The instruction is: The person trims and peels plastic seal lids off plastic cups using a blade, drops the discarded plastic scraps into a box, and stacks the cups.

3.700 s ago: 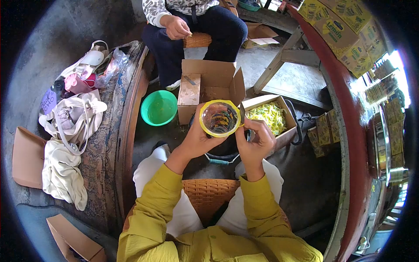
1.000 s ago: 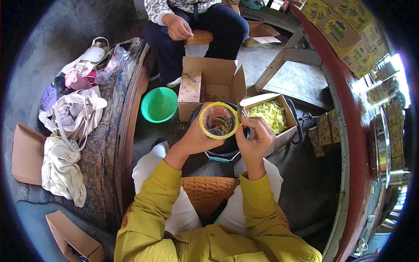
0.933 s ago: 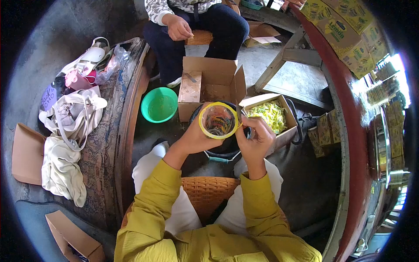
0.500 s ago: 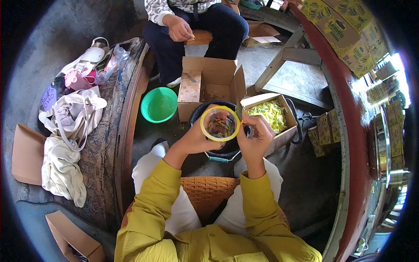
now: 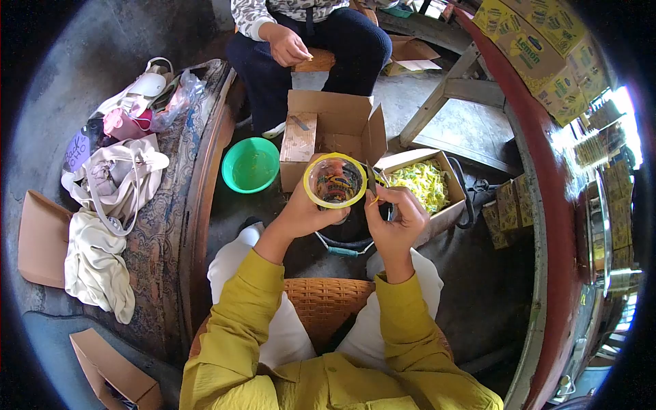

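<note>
My left hand [image 5: 305,213] is wrapped round a clear plastic cup [image 5: 335,182] with a yellow rim, its printed inside facing up at me. Just right of the rim, my right hand [image 5: 396,217] is closed in a pinch on a thin, dark blade [image 5: 371,180], which stands upright against the rim's edge. A small yellow strip shows at those fingertips. Below both hands is a black bucket [image 5: 345,244] with a teal handle grip, mostly hidden by the cup and hands.
An open cardboard box [image 5: 342,109] stands beyond the bucket, with a green basin [image 5: 251,165] on its left. Yellow strips fill another carton [image 5: 437,217] at right. A person [image 5: 311,48] sits opposite. Bags [image 5: 116,171] lie on the left bench; a wooden frame [image 5: 444,89] stands right.
The cup has shifted slightly left and tilted, so print inside now shows. My right hand has come a little lower beside the rim, with a yellow strip at its fingertips.
</note>
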`<state>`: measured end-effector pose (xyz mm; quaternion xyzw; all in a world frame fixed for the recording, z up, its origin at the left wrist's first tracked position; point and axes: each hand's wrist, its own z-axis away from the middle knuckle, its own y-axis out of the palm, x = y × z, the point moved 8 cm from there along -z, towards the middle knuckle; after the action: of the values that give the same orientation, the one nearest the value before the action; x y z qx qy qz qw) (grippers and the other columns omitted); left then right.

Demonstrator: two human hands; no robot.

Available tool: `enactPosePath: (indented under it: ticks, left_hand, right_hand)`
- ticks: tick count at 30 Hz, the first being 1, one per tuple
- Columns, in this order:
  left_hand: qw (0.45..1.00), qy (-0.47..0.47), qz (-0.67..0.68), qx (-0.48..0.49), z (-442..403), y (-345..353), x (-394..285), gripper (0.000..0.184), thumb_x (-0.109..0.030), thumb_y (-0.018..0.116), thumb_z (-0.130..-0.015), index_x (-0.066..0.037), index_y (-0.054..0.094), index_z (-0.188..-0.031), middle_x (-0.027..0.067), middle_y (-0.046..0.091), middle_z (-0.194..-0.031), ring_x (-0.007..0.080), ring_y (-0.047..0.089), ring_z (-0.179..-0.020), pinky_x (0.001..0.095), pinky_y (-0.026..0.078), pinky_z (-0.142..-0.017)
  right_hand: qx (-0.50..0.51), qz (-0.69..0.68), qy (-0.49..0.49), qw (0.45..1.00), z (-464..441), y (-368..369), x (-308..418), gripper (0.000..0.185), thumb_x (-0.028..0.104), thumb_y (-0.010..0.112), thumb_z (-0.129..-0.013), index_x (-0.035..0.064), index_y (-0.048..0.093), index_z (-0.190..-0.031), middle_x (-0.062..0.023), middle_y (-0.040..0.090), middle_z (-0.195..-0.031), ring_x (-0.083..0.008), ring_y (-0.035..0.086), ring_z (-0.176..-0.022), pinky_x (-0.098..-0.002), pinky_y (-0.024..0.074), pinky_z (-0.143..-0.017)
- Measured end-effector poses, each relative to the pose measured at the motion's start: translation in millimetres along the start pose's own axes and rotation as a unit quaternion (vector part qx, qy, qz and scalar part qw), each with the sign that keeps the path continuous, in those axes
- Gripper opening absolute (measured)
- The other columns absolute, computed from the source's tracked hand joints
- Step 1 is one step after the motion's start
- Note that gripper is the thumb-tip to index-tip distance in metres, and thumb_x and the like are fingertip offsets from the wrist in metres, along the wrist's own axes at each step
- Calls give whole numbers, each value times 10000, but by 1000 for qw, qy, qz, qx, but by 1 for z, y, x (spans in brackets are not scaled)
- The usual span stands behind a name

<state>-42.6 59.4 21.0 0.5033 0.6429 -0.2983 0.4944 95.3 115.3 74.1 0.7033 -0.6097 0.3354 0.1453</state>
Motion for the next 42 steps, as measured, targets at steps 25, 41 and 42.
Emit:
enactPosePath:
  ticks: [25, 41, 42]
  left_hand:
    - [999, 32, 26, 25, -4, 10, -2, 647, -7, 643, -627, -44, 321, -1187, 78, 413, -1112, 144, 421, -1070, 306, 363, -923]
    - [998, 53, -25, -27, -6, 10, 1, 609, -31, 685, -660, -26, 333, -1156, 89, 455, -1095, 159, 465, -1034, 293, 388, -891]
    - [998, 49, -31, -28, -6, 9, 2, 608, -30, 684, -659, -27, 333, -1156, 88, 455, -1093, 159, 466, -1032, 293, 388, -891]
  right_hand:
    - [-18, -2, 29, 999, -3, -8, -9, 139, -61, 660, -635, -26, 619, -763, -104, 602, -664, -141, 580, -559, -218, 443, -522]
    - [-21, 15, 7, 1000, -3, -5, 4, 135, -60, 655, -648, -22, 615, -772, -116, 602, -677, -163, 596, -597, -231, 458, -545]
    - [-18, 9, 10, 1000, -3, -4, 4, 134, -59, 655, -649, -23, 615, -772, -116, 602, -676, -160, 594, -593, -231, 459, -543]
